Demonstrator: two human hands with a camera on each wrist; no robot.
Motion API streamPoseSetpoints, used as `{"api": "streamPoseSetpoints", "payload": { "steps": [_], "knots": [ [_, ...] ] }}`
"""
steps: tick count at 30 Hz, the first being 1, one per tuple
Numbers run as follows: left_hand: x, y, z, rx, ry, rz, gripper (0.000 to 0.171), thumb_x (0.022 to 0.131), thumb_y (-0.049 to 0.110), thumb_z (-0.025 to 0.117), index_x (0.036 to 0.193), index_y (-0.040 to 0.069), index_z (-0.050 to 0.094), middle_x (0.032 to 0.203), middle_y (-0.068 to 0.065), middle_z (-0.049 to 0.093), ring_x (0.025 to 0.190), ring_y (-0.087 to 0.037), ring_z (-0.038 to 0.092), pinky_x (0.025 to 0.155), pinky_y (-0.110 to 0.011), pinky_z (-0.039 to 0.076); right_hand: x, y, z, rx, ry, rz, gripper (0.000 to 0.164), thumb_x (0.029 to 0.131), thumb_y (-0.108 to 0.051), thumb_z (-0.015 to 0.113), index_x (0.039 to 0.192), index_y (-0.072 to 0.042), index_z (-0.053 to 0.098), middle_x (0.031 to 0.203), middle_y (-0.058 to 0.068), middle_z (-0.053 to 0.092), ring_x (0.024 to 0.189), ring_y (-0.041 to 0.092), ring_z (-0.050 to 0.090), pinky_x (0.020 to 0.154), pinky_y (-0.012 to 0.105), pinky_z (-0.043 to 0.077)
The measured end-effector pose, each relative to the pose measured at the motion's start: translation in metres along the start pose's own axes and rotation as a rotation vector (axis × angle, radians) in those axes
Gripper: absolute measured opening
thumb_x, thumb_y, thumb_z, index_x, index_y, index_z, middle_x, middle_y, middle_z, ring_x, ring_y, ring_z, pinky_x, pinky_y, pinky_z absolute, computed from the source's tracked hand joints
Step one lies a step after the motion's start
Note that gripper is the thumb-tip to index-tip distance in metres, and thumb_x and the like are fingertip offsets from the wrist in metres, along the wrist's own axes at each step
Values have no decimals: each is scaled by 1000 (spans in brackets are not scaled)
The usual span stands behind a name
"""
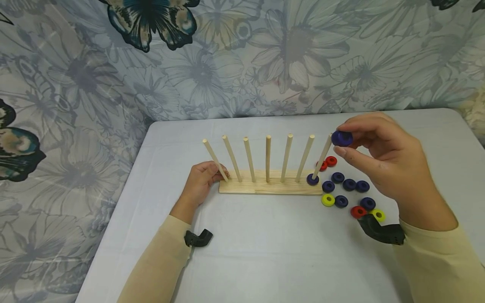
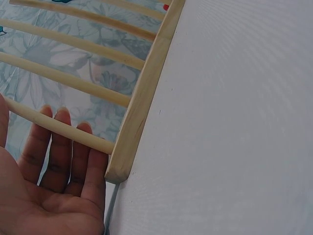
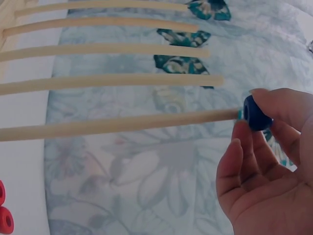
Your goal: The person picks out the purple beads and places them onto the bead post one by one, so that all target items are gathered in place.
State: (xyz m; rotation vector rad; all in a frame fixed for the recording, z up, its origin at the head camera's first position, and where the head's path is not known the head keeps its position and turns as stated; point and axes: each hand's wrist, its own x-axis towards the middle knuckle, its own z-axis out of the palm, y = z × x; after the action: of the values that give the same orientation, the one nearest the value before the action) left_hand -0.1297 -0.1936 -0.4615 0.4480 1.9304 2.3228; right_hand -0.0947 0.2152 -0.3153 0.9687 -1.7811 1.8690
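My right hand (image 1: 395, 162) pinches a dark blue ring (image 1: 342, 138) between thumb and fingertips. In the right wrist view the ring (image 3: 257, 115) is right at the tip of the rightmost wooden peg (image 3: 122, 121), its hole facing the peg. That peg belongs to a wooden rack (image 1: 265, 188) with a row of upright pegs; another blue ring (image 1: 312, 179) sits at its foot. The left hand (image 1: 200, 181) is at the rack's left end. In the left wrist view its nearly straight fingers (image 2: 60, 156) lie behind the leftmost peg (image 2: 63, 128), close to its base.
Right of the rack, loose rings lie on the white table (image 1: 265, 244): several blue ones (image 1: 349, 184), two yellow, including one near the rack (image 1: 328, 200), and three red, one toward the front (image 1: 358, 211). A flower-patterned cloth (image 1: 235, 75) rises behind the table.
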Motion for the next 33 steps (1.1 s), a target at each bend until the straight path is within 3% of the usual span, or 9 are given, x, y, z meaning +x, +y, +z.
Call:
{"api": "streamPoseSetpoints", "payload": {
  "steps": [8, 14, 19, 26, 33],
  "knots": [
    [0, -1, -1, 11, 7, -9, 55, 95, 56, 78, 96, 1, 78, 97, -8, 76, 95, -19, 74, 88, -34, 62, 3, 1, 3, -36, -9, 0, 41, 93, -1, 88, 116, 23, 65, 116, 24, 66, 99, 24, 67, 88, 21, 57],
    [0, -1, -1, 16, -3, 5, 66, 95, 56, 77, 96, -10, 73, 98, -10, 76, 95, -20, 74, 88, -35, 62, 4, 1, 1, -123, -19, 51, 37, 93, 6, 84, 119, 24, 64, 120, 20, 66, 99, 24, 66, 89, 21, 56],
    [0, -1, -1, 8, 6, -5, 55, 94, 56, 78, 95, 1, 79, 98, -11, 76, 97, -20, 75, 89, -34, 62, 4, 3, 0, -165, -25, 70, 35, 94, 7, 82, 120, 23, 65, 120, 19, 66, 98, 24, 66, 89, 21, 56],
    [0, -2, -1, 2, -2, 6, 60, 97, 54, 77, 98, -6, 76, 98, -10, 76, 96, -20, 74, 89, -35, 62, 5, 5, 1, -177, -39, 72, 33, 88, 20, 77, 120, 21, 68, 118, 18, 67, 98, 24, 64, 89, 21, 56],
    [-1, -1, -1, -5, 2, -1, 58, 96, 53, 78, 98, -5, 77, 99, -10, 76, 97, -20, 74, 89, -34, 62, 5, 5, 1, -222, -38, 80, 40, 83, 28, 74, 122, 20, 69, 116, 17, 67, 96, 23, 64, 88, 21, 56]
  ]
}}
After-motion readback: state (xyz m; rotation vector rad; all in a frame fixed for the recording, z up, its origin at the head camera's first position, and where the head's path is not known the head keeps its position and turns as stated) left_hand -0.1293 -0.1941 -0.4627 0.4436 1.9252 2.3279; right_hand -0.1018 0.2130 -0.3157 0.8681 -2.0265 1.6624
